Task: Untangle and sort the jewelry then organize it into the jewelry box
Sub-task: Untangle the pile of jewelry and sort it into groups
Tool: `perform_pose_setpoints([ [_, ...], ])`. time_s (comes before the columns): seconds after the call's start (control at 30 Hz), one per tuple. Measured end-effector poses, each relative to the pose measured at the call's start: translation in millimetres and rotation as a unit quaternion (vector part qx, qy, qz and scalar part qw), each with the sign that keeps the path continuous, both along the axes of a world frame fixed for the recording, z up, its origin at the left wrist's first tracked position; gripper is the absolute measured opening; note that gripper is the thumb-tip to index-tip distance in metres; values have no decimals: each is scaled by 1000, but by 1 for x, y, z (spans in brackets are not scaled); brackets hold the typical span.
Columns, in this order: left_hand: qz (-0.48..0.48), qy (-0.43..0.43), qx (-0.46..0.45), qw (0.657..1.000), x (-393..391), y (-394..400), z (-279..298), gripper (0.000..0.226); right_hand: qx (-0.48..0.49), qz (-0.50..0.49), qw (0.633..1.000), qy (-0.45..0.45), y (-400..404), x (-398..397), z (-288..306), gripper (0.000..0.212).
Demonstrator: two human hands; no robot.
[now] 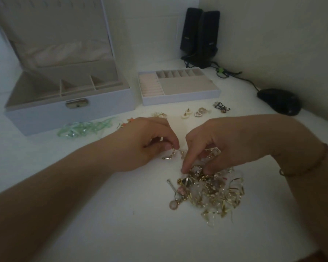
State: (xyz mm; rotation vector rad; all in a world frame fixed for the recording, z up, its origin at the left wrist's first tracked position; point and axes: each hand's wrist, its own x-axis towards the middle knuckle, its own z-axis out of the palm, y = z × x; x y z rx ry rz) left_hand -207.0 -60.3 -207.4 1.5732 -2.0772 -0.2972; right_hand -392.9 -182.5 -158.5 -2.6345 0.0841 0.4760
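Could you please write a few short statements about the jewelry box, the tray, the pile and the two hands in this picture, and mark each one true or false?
1. The jewelry box stands with its lid raised. True.
2. The removable tray sits inside the box. False: it rests on the table to the right of the box, apart from it.
3. The left hand pinches a gold ring. True.
4. The right hand lies flat and idle on the table. False: its fingers are curled down into the tangled jewelry pile.
5. The green necklace lies in the middle of the pile. False: it lies apart, in front of the box.
6. The person wears a bracelet on the right wrist. True.
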Motion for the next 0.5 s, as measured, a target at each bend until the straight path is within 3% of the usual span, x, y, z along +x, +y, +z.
perform_pose_setpoints([
  [0.5,5,0,21,1000,-1,0,-1,17,-1,-40,999,3,-2,-2,0,14],
])
